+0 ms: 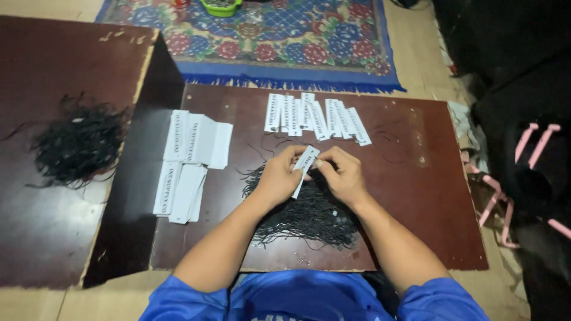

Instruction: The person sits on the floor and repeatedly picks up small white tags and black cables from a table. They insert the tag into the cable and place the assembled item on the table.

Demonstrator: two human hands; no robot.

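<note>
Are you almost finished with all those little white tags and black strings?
Not yet. A row of tags lies fanned out at the board's far edge, possibly finished. The left hand and right hand hold one tag together. Stacks of tags and a pile of black strings still wait.

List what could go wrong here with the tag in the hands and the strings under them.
1. The left hand and right hand work the white tag right above the black string pile; loose strings could snag and tangle.
2. The row of tags lies just beyond the hands, so a reach might scatter it.
3. The tag stacks sit at the board's left edge and could slip off.
</note>
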